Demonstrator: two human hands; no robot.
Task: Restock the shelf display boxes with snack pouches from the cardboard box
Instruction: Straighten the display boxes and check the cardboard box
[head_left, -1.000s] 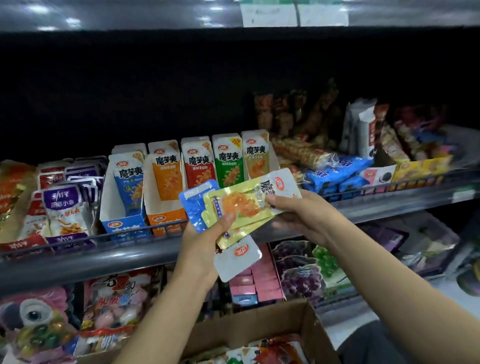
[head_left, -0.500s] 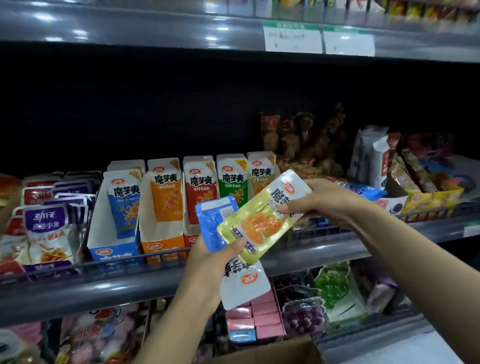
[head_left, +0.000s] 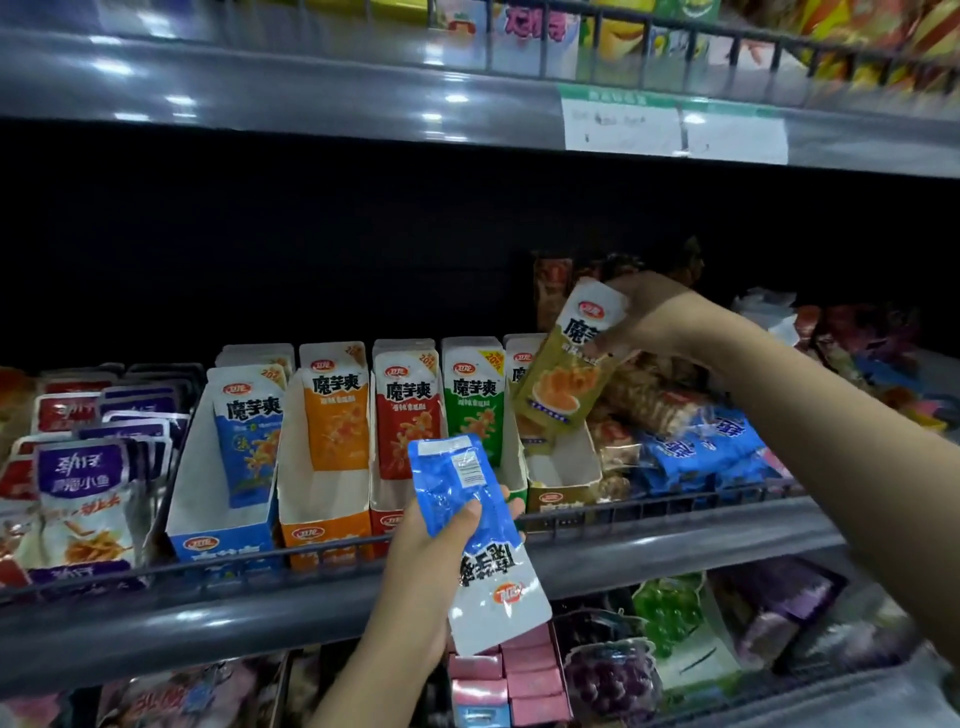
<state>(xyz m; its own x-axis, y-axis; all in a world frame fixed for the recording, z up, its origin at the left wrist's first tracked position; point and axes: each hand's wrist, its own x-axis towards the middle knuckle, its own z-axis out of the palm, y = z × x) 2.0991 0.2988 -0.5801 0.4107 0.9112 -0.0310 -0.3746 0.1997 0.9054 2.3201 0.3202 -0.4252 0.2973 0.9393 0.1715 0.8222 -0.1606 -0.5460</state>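
The yellow pouch (head_left: 569, 364) now hangs upright over the yellow display box (head_left: 563, 480), the rightmost of the row on the middle shelf (head_left: 675, 540). Half a second ago it lay slanted across the blue pouch in front of the shelf rail, shared between both hands; since then the right hand (head_left: 649, 322) has carried it up and back alone. By the look of it, sorting is over and the drop into the matching box is the step in hand.

The right hand's fingers are closed on the pouch's upper white part, thumb side hidden behind it, the lower edge just above the pouches already standing in that box. The left hand (head_left: 441, 545) is clamped on the blue pouch (head_left: 475, 535), thumb across its face, held upside down in front of the shelf's front edge, below the red display box (head_left: 387, 512) and the green one. The blue display box (head_left: 223, 540) sits further toward the shelf's left end, so that pouch probably goes there. The cardboard box is out of view.
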